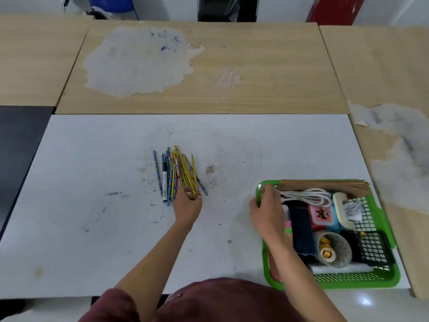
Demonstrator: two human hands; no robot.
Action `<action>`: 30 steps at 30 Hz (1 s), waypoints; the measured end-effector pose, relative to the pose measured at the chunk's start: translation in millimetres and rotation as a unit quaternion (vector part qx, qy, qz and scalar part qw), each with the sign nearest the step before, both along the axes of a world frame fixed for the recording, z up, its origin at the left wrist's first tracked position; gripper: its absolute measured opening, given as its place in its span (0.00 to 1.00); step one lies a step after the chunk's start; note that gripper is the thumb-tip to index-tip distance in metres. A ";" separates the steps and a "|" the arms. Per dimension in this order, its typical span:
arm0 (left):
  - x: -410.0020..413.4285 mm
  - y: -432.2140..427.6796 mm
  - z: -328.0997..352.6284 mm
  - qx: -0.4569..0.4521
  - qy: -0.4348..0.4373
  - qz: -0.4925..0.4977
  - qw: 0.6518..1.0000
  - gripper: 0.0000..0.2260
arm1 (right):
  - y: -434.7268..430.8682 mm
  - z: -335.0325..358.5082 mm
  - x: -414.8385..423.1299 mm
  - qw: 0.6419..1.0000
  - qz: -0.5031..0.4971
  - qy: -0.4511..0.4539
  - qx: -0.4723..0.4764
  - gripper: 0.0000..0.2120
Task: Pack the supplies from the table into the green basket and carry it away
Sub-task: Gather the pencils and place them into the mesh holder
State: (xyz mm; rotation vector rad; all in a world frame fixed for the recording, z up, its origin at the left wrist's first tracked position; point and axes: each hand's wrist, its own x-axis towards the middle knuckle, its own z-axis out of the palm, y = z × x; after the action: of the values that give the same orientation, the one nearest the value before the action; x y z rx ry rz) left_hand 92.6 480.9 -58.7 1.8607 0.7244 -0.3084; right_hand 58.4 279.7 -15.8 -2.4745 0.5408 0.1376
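Gripping green basket (392,279) rim with right hand (267,212); pinching near ends of pencils (179,170) on surface (92,170) with left hand (188,206).

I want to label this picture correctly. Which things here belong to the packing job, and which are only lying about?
Job: pencils, black marker among them, green basket already holding supplies, left hand at the pencils, right hand gripping the basket rim.
Lying about: grey scrap on the white table, worn wooden tables behind, blue barrel.
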 end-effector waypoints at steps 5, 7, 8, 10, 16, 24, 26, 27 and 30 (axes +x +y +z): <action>-21.7 -16.6 24.7 -0.125 -0.057 -0.040 0.990 0.08 | 28.3 1.4 2.9 0.986 0.049 -0.060 0.146 0.10; -28.0 -27.3 36.2 -0.176 -0.081 -0.102 0.976 0.08 | 29.5 7.6 8.0 0.972 0.064 -0.014 0.225 0.13; -29.1 -34.1 39.5 -0.188 -0.084 -0.134 0.969 0.07 | 26.9 11.3 8.9 0.966 0.060 -0.007 0.252 0.13; -29.1 -48.6 42.6 -0.188 -0.089 -0.193 0.959 0.08 | 17.1 17.4 8.1 0.963 0.034 -0.029 0.265 0.09; -26.8 -95.5 29.7 0.039 -0.224 -0.357 0.906 0.15 | -42.8 37.7 -16.2 0.959 -0.102 -0.160 0.211 0.06; -47.4 -151.3 12.3 0.197 -0.130 -0.426 0.873 0.28 | -145.0 45.1 -82.1 0.904 -0.367 -0.209 0.070 0.09; -50.7 -154.2 11.5 0.204 -0.115 -0.409 0.882 0.29 | -160.6 43.6 -93.0 0.896 -0.382 -0.221 0.051 0.09; -52.6 -156.8 12.1 0.204 -0.112 -0.401 0.886 0.29 | -169.7 40.7 -98.3 0.892 -0.391 -0.223 0.051 0.08; -56.6 -161.4 10.3 0.223 -0.102 -0.391 0.887 0.31 | -189.2 27.2 -110.8 0.895 -0.392 -0.203 0.060 0.08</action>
State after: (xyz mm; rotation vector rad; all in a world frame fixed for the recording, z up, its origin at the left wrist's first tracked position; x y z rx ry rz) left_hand 36.0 319.5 -48.4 2.5303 -0.1639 -0.4714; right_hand -52.4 90.5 11.4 -1.9033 1.2314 -0.6305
